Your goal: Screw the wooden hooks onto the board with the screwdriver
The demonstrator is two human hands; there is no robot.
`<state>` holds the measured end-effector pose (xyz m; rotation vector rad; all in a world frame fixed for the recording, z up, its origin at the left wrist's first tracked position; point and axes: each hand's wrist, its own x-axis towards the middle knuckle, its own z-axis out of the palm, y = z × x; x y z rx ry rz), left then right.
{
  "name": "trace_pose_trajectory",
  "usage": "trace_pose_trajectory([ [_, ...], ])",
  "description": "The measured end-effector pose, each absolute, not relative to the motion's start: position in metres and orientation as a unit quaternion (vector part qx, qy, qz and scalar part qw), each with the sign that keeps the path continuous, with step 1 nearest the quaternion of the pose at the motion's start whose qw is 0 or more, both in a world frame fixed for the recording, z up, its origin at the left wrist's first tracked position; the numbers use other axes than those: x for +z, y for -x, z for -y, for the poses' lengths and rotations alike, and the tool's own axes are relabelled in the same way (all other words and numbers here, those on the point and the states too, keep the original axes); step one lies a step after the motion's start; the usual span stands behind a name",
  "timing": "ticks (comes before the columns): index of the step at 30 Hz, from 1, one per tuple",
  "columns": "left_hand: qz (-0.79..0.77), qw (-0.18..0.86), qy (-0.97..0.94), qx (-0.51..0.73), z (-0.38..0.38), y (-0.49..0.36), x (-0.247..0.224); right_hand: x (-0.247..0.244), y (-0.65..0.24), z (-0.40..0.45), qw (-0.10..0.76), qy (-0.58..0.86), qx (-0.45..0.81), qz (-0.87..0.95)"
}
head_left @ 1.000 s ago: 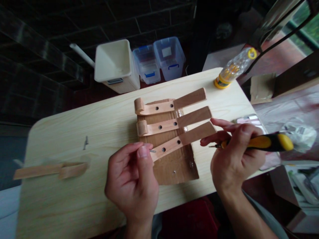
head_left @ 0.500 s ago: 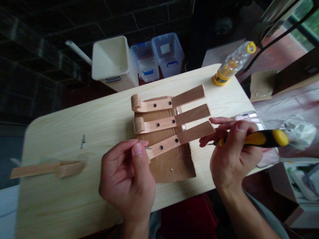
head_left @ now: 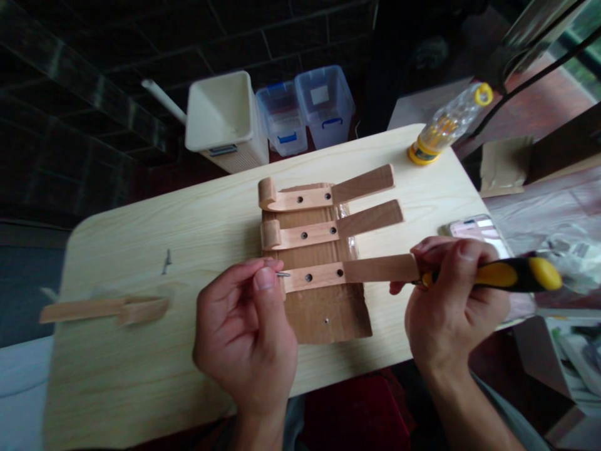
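Between thumb and forefinger, my left hand (head_left: 246,319) pinches a small metal screw (head_left: 283,274), beside the left end of the nearest wooden hook (head_left: 323,275). My right hand (head_left: 455,300) is closed around a yellow-and-black screwdriver (head_left: 511,274), its fingers at the right end of that same hook. Two more wooden hooks, a middle one (head_left: 317,233) and a far one (head_left: 312,198), lie roughly parallel to it. Dark holes show in all three. They lie across a piece of brown cardboard (head_left: 328,313) with one small hole near its front edge.
Another wooden hook (head_left: 103,308) and loose screws (head_left: 167,262) lie on the left of the pale table (head_left: 141,369). A clear bottle with yellow ends (head_left: 441,128) stands at the back right, a phone (head_left: 479,228) nearer. Beyond the table are a white bin (head_left: 220,113) and two clear boxes (head_left: 326,106).
The nearest hook has turned, its right end swinging toward me, so it lies more level. My right hand has shifted slightly toward me with the screwdriver. The left still pinches the screw.
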<state>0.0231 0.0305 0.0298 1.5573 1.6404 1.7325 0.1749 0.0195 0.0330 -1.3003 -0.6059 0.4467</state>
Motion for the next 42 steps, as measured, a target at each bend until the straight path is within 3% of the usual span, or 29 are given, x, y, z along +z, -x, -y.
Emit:
trace_pose_trajectory([
  [5,-0.543,0.053,-0.578,0.607,-0.03,-0.016,0.031,0.031,-0.175,-0.021,0.727,0.591,0.192,0.291],
  [8,-0.508,-0.044,-0.683,0.523,-0.017,-0.003,0.041,0.031,-0.174,-0.022,0.723,0.594,0.198,0.292],
  [10,-0.468,-0.019,-0.771,0.431,-0.006,0.003,0.049,0.031,-0.174,-0.021,0.715,0.603,0.201,0.291],
  [12,-0.398,0.046,-0.816,0.417,0.004,0.001,0.053,0.031,-0.175,-0.021,0.706,0.616,0.202,0.286],
  [15,-0.433,0.102,-0.784,0.433,0.009,-0.012,0.05,0.031,-0.176,-0.022,0.7,0.626,0.21,0.271],
  [22,-0.522,0.014,-0.722,0.454,0.002,-0.038,0.031,0.03,-0.177,-0.02,0.694,0.634,0.238,0.243],
  [33,-0.522,0.022,-0.739,0.424,-0.004,-0.042,0.029,0.03,-0.179,-0.02,0.711,0.607,0.256,0.245],
  [42,-0.556,-0.002,-0.724,0.408,-0.004,-0.047,0.028,0.03,-0.183,-0.018,0.658,0.63,0.311,0.273],
])
